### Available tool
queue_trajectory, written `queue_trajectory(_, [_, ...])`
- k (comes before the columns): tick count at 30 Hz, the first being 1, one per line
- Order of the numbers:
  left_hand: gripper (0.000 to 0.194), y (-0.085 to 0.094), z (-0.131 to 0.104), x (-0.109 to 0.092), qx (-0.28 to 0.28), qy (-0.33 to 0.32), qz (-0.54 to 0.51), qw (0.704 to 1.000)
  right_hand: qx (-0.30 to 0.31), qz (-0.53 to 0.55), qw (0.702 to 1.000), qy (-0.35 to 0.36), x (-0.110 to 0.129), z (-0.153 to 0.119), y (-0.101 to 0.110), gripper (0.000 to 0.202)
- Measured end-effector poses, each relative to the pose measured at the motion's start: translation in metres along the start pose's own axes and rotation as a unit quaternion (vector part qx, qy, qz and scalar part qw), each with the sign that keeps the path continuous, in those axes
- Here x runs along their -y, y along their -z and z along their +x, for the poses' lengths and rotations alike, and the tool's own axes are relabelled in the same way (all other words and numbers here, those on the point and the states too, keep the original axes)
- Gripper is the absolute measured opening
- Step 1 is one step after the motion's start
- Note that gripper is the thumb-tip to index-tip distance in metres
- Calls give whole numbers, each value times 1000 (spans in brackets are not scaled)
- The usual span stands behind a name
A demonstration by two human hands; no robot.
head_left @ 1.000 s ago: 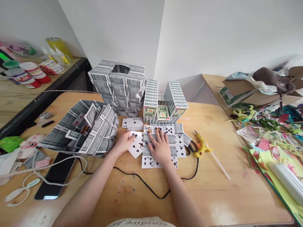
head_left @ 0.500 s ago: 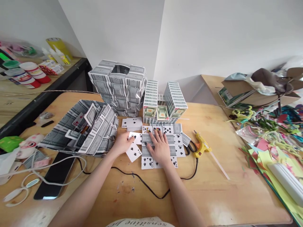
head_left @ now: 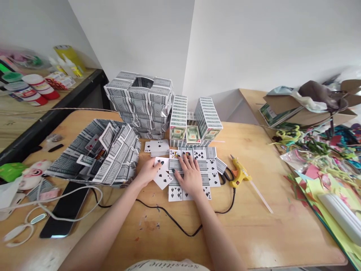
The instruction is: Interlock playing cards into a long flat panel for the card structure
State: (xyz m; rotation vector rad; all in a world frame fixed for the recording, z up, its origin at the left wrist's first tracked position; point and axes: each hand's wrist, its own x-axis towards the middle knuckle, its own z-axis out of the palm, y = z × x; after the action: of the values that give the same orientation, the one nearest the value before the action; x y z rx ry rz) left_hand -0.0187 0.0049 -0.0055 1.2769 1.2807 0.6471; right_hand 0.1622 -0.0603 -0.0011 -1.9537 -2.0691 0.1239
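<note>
While hands (head_left: pixel 148 172) (head_left: pixel 191 180) touch cards (head_left: pixel 175 194), basket (head_left: pixel 114 165) seemingly holds more.

From far away, I see big white walls (head_left: pixel 267 45) behind a shiny brown wooden table (head_left: pixel 259 233), with a black-edged desk (head_left: pixel 91 82) on the left.

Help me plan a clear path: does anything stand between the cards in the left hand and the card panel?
Nothing visible does: the cards in the left hand come up to the left edge of the card panel; whether they touch is unclear. The right hand lies spread over the panel.
</note>
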Motion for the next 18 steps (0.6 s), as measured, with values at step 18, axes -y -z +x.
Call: queue_trajectory(18, [17,-8,6,-15,17,-24,132,991,1,-6,1000,2,1,-1,-1,59])
